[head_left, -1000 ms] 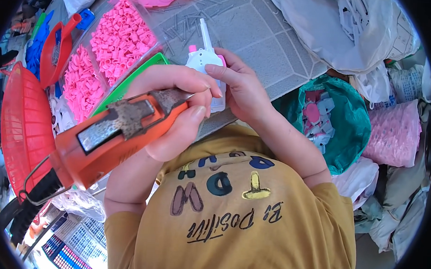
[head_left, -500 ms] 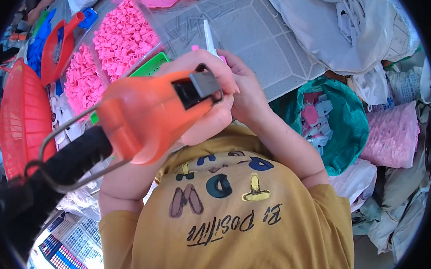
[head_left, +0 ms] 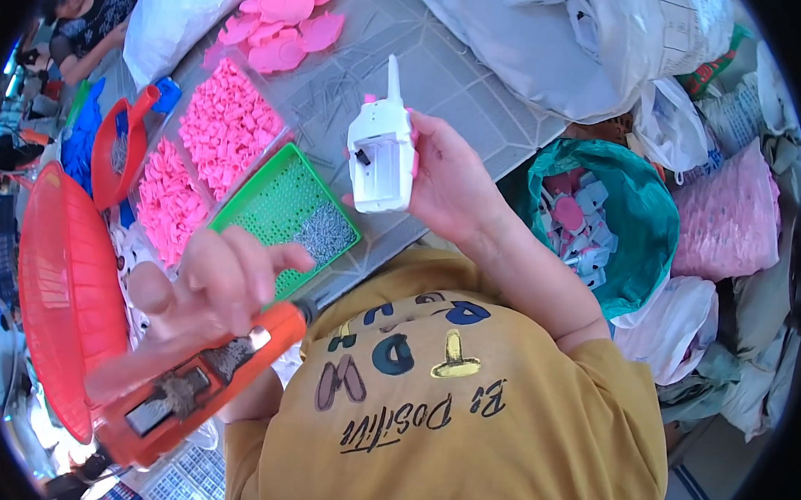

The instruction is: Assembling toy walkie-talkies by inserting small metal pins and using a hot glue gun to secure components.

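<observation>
My right hand (head_left: pixel 450 167) holds a white toy walkie-talkie (head_left: pixel 381 190) with pink edges and a thin antenna. Its hollow compartment faces up, with a small black part inside at the left. At the lower left, my left hand (head_left: pixel 213 281) is around an orange electric screwdriver (head_left: pixel 222 367), which partly covers it. The tool lies slantwise, its bit pointing toward the upper right. The hand is blurred by motion, and one finger stretches toward a green perforated tray (head_left: pixel 254 188) with small grey screws (head_left: pixel 324 231) in its near corner.
Two clear trays of small pink parts (head_left: pixel 231 119) stand left of centre, with pink plates (head_left: pixel 286 22) beyond. Red baskets (head_left: pixel 63 296) line the left. On the right are a green bag (head_left: pixel 641 231) of parts and white sacks (head_left: pixel 555 59). Another person (head_left: pixel 95 21) sits far left.
My left hand has moved down and left with the screwdriver, away from the walkie-talkie, and the tool has tipped over. The walkie-talkie and green tray, mostly covered before, now show.
</observation>
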`<move>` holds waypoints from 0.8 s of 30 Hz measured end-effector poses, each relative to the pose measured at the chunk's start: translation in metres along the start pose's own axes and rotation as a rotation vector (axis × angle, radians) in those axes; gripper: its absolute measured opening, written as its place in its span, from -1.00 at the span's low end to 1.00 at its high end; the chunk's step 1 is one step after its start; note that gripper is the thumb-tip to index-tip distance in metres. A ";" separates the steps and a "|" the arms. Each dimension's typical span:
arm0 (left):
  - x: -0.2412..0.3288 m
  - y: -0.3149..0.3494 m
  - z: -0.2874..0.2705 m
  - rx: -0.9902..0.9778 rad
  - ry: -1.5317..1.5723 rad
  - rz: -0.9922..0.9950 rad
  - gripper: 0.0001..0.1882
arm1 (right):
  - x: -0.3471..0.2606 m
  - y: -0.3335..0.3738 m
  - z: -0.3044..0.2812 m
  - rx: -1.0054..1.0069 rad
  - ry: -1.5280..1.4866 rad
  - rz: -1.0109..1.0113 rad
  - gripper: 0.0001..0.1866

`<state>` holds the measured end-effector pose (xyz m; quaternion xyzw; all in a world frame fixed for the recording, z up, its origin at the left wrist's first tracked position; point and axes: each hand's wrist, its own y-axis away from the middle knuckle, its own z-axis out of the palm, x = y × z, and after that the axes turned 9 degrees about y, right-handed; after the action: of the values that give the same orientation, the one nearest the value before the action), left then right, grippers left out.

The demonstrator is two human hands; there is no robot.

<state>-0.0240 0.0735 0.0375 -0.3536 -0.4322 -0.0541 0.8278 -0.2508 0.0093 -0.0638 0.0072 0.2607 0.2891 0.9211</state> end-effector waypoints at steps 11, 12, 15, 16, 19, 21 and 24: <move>-0.030 -0.024 -0.014 0.007 -1.269 0.114 -0.59 | -0.011 0.006 0.048 0.068 -0.112 0.025 -0.46; -0.029 -0.027 -0.014 0.003 -1.270 0.124 -0.59 | -0.009 0.004 0.049 0.097 -0.137 0.042 -0.47; -0.025 -0.028 -0.019 -0.041 -1.338 0.220 -0.60 | -0.006 -0.003 0.055 0.116 -0.149 0.053 -0.47; -0.024 -0.027 -0.022 -0.037 -1.339 0.228 -0.60 | -0.004 -0.004 0.057 0.110 -0.143 0.052 -0.46; -0.022 -0.024 -0.023 -0.118 -1.400 0.363 -0.64 | -0.001 -0.010 0.059 0.035 -0.227 0.002 -0.45; -0.026 -0.020 -0.027 -0.208 -1.418 0.432 -0.66 | -0.006 -0.009 0.056 -0.029 -0.128 -0.021 -0.43; -0.029 -0.025 -0.022 -0.324 -1.414 0.348 -0.63 | -0.017 -0.007 0.055 -0.034 -0.025 -0.068 -0.43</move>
<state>-0.0369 0.0349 0.0207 -0.4852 -0.7857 0.2551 0.2866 -0.2324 0.0020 -0.0096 -0.0139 0.2444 0.2617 0.9336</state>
